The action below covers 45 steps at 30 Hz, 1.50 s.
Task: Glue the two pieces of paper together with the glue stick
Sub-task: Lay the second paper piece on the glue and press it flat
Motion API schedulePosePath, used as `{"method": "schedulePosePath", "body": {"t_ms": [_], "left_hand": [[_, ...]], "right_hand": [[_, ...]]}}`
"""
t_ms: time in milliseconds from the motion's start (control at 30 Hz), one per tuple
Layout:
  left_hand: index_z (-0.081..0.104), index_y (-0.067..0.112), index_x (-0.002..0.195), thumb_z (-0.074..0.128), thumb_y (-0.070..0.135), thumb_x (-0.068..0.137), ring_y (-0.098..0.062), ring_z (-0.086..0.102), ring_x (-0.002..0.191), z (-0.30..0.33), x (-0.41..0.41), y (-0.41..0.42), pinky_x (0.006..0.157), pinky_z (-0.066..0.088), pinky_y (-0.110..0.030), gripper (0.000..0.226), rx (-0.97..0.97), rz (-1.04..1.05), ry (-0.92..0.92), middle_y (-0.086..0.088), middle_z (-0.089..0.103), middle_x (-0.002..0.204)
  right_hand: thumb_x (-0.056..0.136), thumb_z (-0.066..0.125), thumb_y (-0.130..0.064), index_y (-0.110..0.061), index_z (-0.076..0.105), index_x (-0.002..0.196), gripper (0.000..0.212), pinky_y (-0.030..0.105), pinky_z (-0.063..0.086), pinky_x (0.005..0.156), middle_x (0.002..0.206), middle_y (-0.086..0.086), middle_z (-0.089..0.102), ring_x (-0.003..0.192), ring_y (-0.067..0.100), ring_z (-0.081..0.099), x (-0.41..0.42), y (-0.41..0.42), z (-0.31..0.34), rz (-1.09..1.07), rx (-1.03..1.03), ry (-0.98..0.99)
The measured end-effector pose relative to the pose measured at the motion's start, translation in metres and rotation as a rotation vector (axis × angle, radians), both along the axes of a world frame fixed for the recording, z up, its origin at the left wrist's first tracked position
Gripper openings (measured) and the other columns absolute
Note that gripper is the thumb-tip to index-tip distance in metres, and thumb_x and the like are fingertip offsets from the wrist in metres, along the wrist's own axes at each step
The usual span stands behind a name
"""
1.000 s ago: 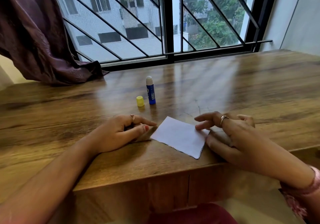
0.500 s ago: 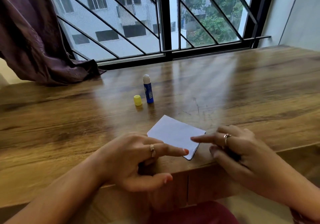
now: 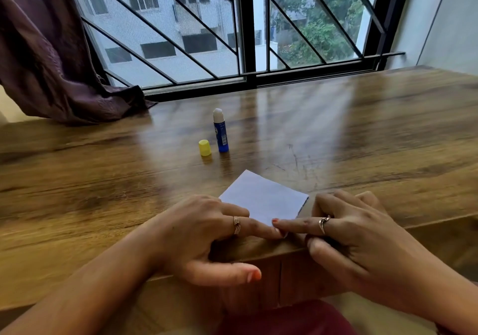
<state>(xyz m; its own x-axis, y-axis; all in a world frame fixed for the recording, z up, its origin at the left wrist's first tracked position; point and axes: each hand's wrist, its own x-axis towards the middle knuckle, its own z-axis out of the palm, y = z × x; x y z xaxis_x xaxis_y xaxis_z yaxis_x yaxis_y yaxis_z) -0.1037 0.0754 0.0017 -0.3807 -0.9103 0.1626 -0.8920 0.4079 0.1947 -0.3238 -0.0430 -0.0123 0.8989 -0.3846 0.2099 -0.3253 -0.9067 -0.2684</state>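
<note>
A white piece of paper lies flat near the front edge of the wooden table. My left hand and my right hand come in from either side, and their straight fingertips meet on the paper's near edge, pressing it. Both thumbs hang below the table edge. Only one sheet shows; a second piece cannot be told apart. Behind the paper the blue glue stick stands upright and uncapped, its white glue exposed. Its yellow cap sits just to its left.
A purple curtain drapes onto the table's back left corner. A barred window runs along the table's far edge. A drawer front sits below the front edge, between my hands.
Both hands have moved toward me with the paper, which has slid closer to the front edge. My fingertips now meet on its near edge; a second ago they lay at its left and right sides.
</note>
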Motion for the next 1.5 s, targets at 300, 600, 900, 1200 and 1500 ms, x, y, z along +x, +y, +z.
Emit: {"method": "schedulePosePath", "body": {"t_ms": [300, 600, 900, 1200, 1500], "left_hand": [[0.053, 0.037, 0.131, 0.054, 0.051, 0.089, -0.013, 0.063, 0.078, -0.001, 0.001, -0.003, 0.065, 0.047, -0.037, 0.045, 0.047, 0.013, 0.070, 0.008, 0.067, 0.092], [0.050, 0.042, 0.129, 0.045, 0.056, 0.090, -0.009, 0.045, 0.052, -0.001, 0.002, 0.000, 0.052, 0.036, -0.026, 0.042, 0.021, 0.086, 0.027, 0.003, 0.048, 0.056], [0.060, 0.036, 0.118, 0.033, 0.046, 0.095, 0.009, 0.036, 0.046, -0.004, 0.010, 0.005, 0.052, 0.028, -0.010, 0.037, -0.120, 0.245, -0.011, 0.018, 0.032, 0.046], [0.044, 0.045, 0.133, 0.023, 0.056, 0.093, -0.002, 0.048, 0.046, -0.006, 0.010, 0.005, 0.049, 0.025, -0.012, 0.047, -0.179, 0.365, -0.004, 0.008, 0.046, 0.046], [0.046, 0.031, 0.138, 0.050, 0.034, 0.090, -0.006, 0.043, 0.049, 0.001, 0.003, 0.007, 0.050, 0.041, -0.027, 0.048, -0.062, 0.034, 0.039, 0.013, 0.044, 0.059]], "right_hand": [[0.076, 0.010, -0.060, -0.062, 0.051, 0.117, 0.058, 0.031, 0.022, 0.075, 0.078, -0.024, 0.035, 0.085, -0.001, 0.041, -0.005, -0.031, 0.001, -0.162, -0.151, 0.035], [0.074, 0.006, -0.057, -0.058, 0.047, 0.124, 0.064, 0.031, 0.020, 0.081, 0.084, -0.022, 0.037, 0.093, 0.002, 0.040, -0.001, -0.018, -0.003, -0.191, -0.158, -0.022], [0.079, 0.016, -0.055, -0.052, 0.059, 0.116, 0.057, 0.028, 0.013, 0.078, 0.084, -0.019, 0.045, 0.091, 0.000, 0.044, -0.002, 0.006, -0.005, -0.193, -0.097, -0.091], [0.071, 0.010, -0.059, -0.067, 0.045, 0.115, 0.057, 0.015, 0.006, 0.095, 0.092, -0.027, 0.043, 0.105, -0.013, 0.036, 0.002, 0.009, -0.001, -0.052, 0.106, -0.131], [0.069, 0.010, -0.058, -0.067, 0.040, 0.118, 0.059, 0.015, 0.005, 0.097, 0.089, -0.026, 0.043, 0.105, -0.008, 0.035, -0.009, 0.009, -0.005, -0.057, 0.140, -0.141]]}}
